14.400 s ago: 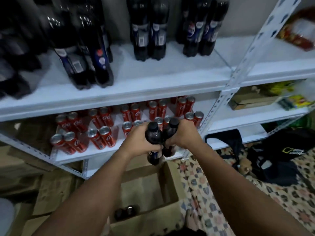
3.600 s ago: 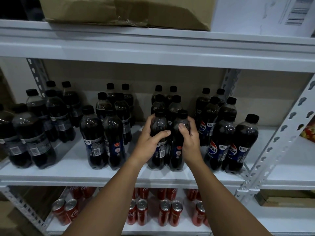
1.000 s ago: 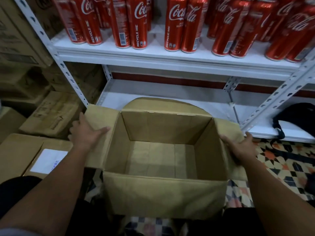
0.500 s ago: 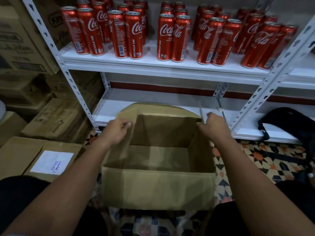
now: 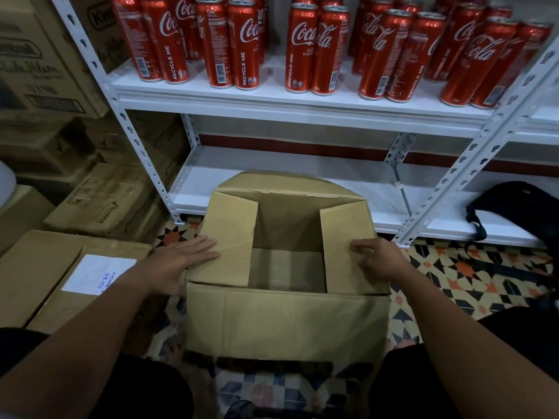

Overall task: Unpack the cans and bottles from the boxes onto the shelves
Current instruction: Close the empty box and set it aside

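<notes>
An empty brown cardboard box (image 5: 284, 319) stands on the tiled floor in front of me. Its two side flaps are folded inward over the opening, with a gap between them showing the bare bottom. My left hand (image 5: 178, 261) lies flat with straight fingers on the left flap. My right hand (image 5: 378, 258) presses the right flap with loosely bent fingers. Several red Coca-Cola cans (image 5: 302, 46) stand in rows on the white shelf (image 5: 272, 101) above.
A lower white shelf (image 5: 302, 179) runs behind the box. Stacked cardboard boxes (image 5: 99, 201) fill the left side, and a sealed box with a white label (image 5: 60, 276) sits beside my left arm. A black bag (image 5: 514, 210) lies at the right on the shelf edge.
Both hands have pushed the box's side flaps from upright down over the opening. The camera has come closer to the box.
</notes>
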A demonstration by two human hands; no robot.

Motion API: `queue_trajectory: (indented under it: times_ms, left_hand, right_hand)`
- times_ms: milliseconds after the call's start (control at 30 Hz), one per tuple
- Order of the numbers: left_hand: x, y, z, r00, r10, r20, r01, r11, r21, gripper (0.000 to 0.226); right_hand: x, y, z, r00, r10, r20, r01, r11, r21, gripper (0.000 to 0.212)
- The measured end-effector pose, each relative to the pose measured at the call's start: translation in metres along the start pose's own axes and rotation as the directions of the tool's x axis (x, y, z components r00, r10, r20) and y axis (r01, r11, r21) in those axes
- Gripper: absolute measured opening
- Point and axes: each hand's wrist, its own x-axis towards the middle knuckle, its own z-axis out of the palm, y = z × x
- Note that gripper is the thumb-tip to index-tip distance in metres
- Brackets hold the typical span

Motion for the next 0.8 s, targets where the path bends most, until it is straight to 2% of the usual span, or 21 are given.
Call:
queue_trajectory:
  times_ms: [133,200,233,300,400,433,467,533,567,633,700,733,800]
  left_hand:
    - [-0.011,-0.006,0.006,0.999,-0.033,-0.035,0.035,0.998,0.046,0.098]
    - [-0.015,-0.002,0.004,0.995,-0.099,-0.014,0.099,0.993,0.058,0.097]
    - [-0.016,0.001,0.003,0.991,-0.134,0.008,0.134,0.991,0.025,0.096]
    - [-0.015,0.008,-0.003,0.979,-0.203,0.009,0.202,0.966,-0.163,0.094]
    - [-0.008,0.014,-0.004,0.918,-0.396,0.009,0.352,0.806,-0.477,0.089]
    - [-0.003,0.019,-0.005,0.89,-0.454,0.035,0.382,0.702,-0.601,0.084]
    - [0.003,0.022,-0.005,0.865,-0.499,0.058,0.377,0.567,-0.732,0.087]
    - [0.02,0.032,-0.009,0.818,-0.571,0.072,0.316,0.341,-0.885,0.107]
    - [0.029,0.037,-0.012,0.794,-0.604,0.071,0.306,0.296,-0.905,0.114]
    - [0.049,0.046,-0.017,0.752,-0.657,0.055,0.331,0.305,-0.893,0.11]
    - [0.065,0.054,-0.018,0.687,-0.726,0.015,0.42,0.38,-0.824,0.093]
    - [0.071,0.055,-0.018,0.653,-0.757,-0.016,0.446,0.401,-0.8,0.087]
    - [0.079,0.055,-0.017,0.579,-0.811,-0.081,0.487,0.424,-0.764,0.076]
  right_hand:
    - [0.004,0.005,-0.008,0.999,-0.025,0.021,0.023,0.995,0.098,0.039]
    - [0.007,0.004,-0.016,0.997,0.021,0.071,-0.036,0.973,0.227,0.042]
    - [0.006,0.002,-0.021,0.99,0.06,0.131,-0.098,0.945,0.313,0.047]
    - [0.005,0.003,-0.033,0.963,0.096,0.253,-0.214,0.843,0.493,0.06]
    - [0.007,0.012,-0.047,0.952,0.062,0.299,-0.278,0.582,0.765,0.076]
    - [0.007,0.013,-0.048,0.955,0.079,0.286,-0.286,0.5,0.817,0.079]
    - [0.008,0.014,-0.046,0.962,0.112,0.249,-0.273,0.464,0.843,0.079]
    - [0.007,0.01,-0.038,0.978,0.178,0.105,-0.185,0.528,0.829,0.069]
    - [0.007,0.006,-0.033,0.981,0.193,0.02,-0.133,0.594,0.793,0.064]
    - [0.011,-0.002,-0.022,0.988,0.141,-0.068,-0.059,0.738,0.672,0.063]
    - [0.018,-0.008,-0.012,0.995,0.058,-0.077,-0.017,0.892,0.452,0.066]
    - [0.023,-0.009,-0.008,0.997,0.034,-0.075,-0.008,0.945,0.326,0.067]
    - [0.035,-0.006,-0.002,0.994,0.082,-0.073,-0.07,0.986,0.153,0.073]
